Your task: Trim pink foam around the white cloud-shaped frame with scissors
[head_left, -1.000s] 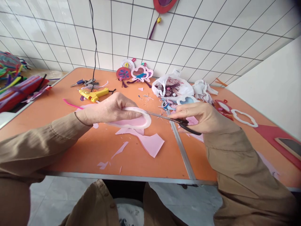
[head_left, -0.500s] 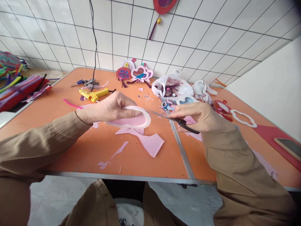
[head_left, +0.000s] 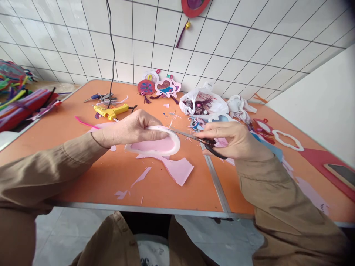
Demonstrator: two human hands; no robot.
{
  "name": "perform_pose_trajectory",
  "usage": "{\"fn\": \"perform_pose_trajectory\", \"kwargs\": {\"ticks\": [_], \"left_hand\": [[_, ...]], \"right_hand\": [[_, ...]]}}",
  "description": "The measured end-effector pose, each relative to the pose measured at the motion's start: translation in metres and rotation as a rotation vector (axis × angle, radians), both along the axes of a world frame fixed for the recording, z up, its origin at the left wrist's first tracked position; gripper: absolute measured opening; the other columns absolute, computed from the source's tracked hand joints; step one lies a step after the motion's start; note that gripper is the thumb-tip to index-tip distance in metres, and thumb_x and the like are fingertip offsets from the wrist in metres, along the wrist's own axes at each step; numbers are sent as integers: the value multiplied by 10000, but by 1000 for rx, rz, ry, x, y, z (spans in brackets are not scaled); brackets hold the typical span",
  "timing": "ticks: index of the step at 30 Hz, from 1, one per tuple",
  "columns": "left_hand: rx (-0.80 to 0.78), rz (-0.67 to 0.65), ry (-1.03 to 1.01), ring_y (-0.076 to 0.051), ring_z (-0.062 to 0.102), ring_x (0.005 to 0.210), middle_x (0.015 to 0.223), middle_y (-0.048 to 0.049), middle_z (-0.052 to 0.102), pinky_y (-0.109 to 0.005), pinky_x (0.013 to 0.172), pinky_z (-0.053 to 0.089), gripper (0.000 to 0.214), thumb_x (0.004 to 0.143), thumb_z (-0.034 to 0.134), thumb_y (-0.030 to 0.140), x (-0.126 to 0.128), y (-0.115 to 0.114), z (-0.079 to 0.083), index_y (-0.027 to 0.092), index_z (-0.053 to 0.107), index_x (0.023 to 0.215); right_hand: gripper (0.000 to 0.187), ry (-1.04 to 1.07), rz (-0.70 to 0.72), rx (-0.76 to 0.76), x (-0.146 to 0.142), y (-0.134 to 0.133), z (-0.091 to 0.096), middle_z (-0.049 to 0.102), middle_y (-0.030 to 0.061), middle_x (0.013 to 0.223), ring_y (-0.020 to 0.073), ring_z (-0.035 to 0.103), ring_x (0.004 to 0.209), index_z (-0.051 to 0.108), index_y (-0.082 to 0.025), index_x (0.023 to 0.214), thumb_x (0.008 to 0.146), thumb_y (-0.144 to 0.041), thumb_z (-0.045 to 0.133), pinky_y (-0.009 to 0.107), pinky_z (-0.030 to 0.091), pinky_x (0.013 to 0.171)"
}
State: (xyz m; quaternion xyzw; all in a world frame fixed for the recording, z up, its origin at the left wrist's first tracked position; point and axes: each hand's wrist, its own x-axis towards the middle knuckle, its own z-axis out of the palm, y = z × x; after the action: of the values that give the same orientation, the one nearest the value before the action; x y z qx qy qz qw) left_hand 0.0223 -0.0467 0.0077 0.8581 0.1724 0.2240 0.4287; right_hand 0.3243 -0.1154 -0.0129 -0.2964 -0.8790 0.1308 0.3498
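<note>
Above the desk (head_left: 97,181), the left hand (head_left: 133,127) is closed on the white-rimmed pink piece (head_left: 158,145), tilted presumably to present its edge to the scissors (head_left: 207,140), which the right hand (head_left: 234,139) grips by the handles, blades pointing left towards that rim.

wears a creased brown jacket (head_left: 263,183) with a stitched sleeve (head_left: 74,157) behind the left hand (head_left: 135,127); below it, shows buttons (head_left: 132,242) and a pale top (head_left: 152,245) with dark markings.

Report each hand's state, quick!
Left hand: closed, holding the white-rimmed pink piece.
Right hand: closed around the black-handled scissors.
</note>
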Motion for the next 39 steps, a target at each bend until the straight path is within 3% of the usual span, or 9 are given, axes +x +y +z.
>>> {"fn": "perform_pose_trajectory", "kwargs": {"ticks": [8,21,39], "left_hand": [[-16,-57,11,-80,377,502,538,21,457,-228,427,291,428,910,689,409,1,3,-3,148,558,597],[-43,-18,25,-100,482,526,572,0,541,-221,448,346,365,894,692,383,2,-2,0,136,611,638],[-88,-10,-17,-97,470,507,560,1,535,-227,442,343,399,890,699,414,2,-3,-1,140,598,618]], "right_hand": [[332,-25,21,30,-7,-2,1,603,-6,729,102,537,616,771,-186,1123,802,-102,772,239,444,521],[461,15,33,105,-13,-2,0,595,-17,720,102,541,587,765,-249,1189,770,-56,775,226,465,513],[495,32,0,159,-13,0,-4,630,0,764,104,570,583,769,-281,1212,759,-84,803,226,487,502]]}}
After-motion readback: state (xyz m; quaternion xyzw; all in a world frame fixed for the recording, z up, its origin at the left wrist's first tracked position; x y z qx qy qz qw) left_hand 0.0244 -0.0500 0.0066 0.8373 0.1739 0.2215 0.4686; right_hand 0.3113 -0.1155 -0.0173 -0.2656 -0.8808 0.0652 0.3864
